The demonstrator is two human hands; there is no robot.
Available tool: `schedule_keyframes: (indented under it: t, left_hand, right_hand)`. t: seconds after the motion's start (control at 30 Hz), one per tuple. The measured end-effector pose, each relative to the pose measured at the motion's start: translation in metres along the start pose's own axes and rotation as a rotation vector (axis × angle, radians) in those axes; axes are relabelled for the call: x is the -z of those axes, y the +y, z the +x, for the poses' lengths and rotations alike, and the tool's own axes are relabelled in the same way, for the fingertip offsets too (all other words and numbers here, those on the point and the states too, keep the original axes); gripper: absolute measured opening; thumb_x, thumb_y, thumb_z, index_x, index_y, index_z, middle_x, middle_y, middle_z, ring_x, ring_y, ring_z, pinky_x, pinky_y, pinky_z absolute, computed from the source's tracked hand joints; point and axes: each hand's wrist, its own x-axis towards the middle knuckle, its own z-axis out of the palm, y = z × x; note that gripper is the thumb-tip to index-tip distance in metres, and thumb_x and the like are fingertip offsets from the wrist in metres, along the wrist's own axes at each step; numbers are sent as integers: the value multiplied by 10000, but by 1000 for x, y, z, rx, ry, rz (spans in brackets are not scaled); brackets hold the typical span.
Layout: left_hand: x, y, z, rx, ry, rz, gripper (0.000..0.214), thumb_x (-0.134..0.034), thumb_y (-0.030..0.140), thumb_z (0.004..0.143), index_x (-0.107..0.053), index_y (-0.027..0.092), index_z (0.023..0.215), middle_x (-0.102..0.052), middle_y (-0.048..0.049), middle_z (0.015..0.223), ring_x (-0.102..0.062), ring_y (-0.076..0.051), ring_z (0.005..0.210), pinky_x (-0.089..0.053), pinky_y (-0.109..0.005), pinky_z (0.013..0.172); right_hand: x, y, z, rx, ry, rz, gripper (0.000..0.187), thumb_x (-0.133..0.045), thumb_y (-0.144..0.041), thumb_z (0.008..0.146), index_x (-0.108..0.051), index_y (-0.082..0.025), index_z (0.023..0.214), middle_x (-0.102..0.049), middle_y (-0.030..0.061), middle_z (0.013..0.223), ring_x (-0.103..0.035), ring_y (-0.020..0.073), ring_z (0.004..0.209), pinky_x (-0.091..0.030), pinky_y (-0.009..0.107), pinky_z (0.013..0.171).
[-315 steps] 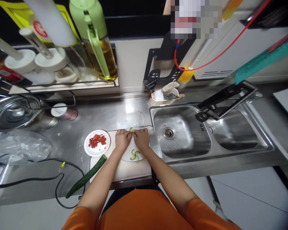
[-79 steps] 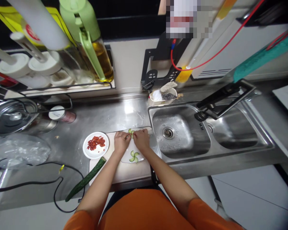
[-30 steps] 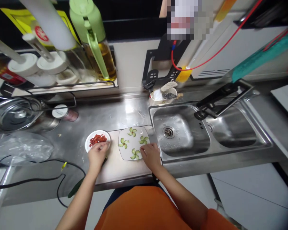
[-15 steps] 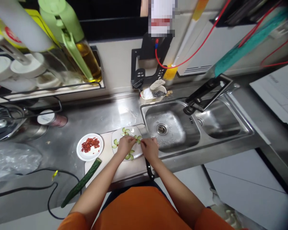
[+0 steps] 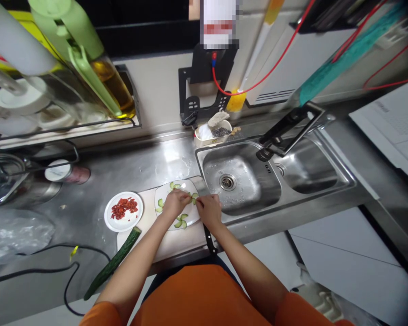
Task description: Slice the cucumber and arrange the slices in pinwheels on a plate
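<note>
A square white plate (image 5: 167, 193) lies on a cutting board (image 5: 149, 244), with small clusters of green-edged cucumber slices (image 5: 181, 221) spread around it. Over the plate, my left hand (image 5: 175, 202) is closed in a pinch at the slices on the right side. My right hand (image 5: 209, 210) pinches at the same cluster from the other side, fingertips close to the left ones. What sits between the fingertips is too small to make out. To the left, a round white plate (image 5: 108, 217) carries chopped red pieces (image 5: 123, 208). A whole cucumber (image 5: 114, 262) with one cut end lies below it.
A black-handled knife (image 5: 210, 240) rests by the board's right edge. Beyond stands a double steel sink (image 5: 240, 181) with a black faucet (image 5: 280, 129). A small tub (image 5: 211, 136) sits behind it. Left are a plastic bag (image 5: 17, 233), a jar (image 5: 68, 172) and a black cable (image 5: 30, 270).
The view has shifted slightly, so most things appear a little further left. Both hands stay pinched at the right-hand cucumber cluster, with only slight finger movement.
</note>
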Motion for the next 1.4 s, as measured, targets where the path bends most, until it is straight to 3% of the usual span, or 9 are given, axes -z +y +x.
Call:
schedule_keyframes:
  t: [0.23,0.47,0.67,0.87,1.4]
  left_hand:
    - [-2,-4,3,-70,-69,77,81,-644,230,750,-719,212,724,-654,-19,702,-579,-144,718,-431,-262,739]
    - [-3,-3,4,-53,-89,77,101,-627,238,764,-718,221,723,-650,-15,705,-581,-140,729,-429,-260,750]
    - [-6,-8,3,-67,-70,76,105,-631,241,765,-715,213,708,-644,-21,697,-578,-143,719,-430,-255,718]
    - [-10,-12,-2,-88,41,31,103,-648,251,764,-724,213,823,-656,-40,780,-584,-164,812,-452,-277,776]
    - [-13,-14,-2,-111,18,38,94,-655,192,753,-728,225,802,-632,-27,739,-563,-151,774,-447,-274,759]
  right_hand:
    - [-1,-5,4,0,-29,-7,222,-468,-343,909,-674,-262,901,-659,19,930,-420,213,994,-223,304,663]
    - [-5,-7,10,22,-54,-24,236,-455,-341,908,-678,-262,909,-655,32,940,-428,216,1003,-244,321,692]
    - [-6,-10,13,10,-53,-9,225,-455,-315,901,-673,-262,883,-661,22,938,-427,219,1001,-247,313,689]
    - [-6,-11,14,9,-58,-7,213,-464,-308,896,-670,-255,897,-661,28,945,-424,226,1007,-255,315,701]
    - [-8,-10,13,26,-44,-3,214,-468,-319,893,-674,-265,899,-658,25,941,-430,217,997,-260,311,707]
